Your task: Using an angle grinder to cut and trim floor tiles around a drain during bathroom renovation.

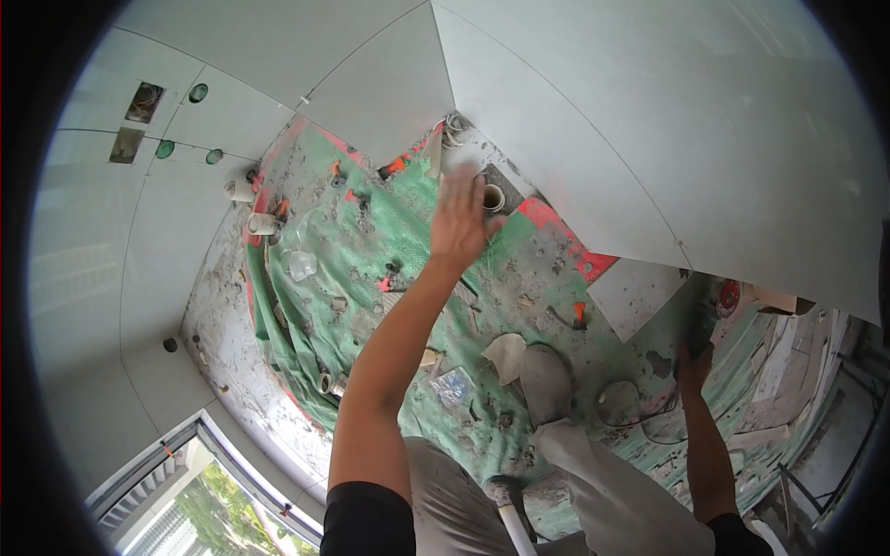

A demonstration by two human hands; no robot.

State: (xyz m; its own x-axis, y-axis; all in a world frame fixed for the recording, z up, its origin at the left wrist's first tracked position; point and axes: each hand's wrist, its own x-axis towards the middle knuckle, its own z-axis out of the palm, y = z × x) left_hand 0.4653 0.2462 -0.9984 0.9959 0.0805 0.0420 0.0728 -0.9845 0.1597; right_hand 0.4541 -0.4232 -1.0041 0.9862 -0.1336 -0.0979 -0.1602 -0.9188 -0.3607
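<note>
My left hand [459, 222] reaches forward over the far part of the floor, fingers stretched out and slightly blurred. It holds nothing. Just beside its fingers stands the open end of a pale pipe [494, 197], near the foot of the right wall. Low on the right, my right hand [693, 365] is closed around the dark body of a power tool that looks like an angle grinder [703, 320]. A round red disc [729, 297] shows at the tool's far end. A pale cut piece of tile [635, 292] lies to the left of the tool.
Rumpled green sheeting [371, 250] covers the floor, strewn with debris, orange tile clips [579, 313] and a clear plastic bag [452, 387]. Tiled walls [649, 120] meet at the far corner. Pale rolls [262, 224] lie at left. A cable [649, 417] loops near my right forearm.
</note>
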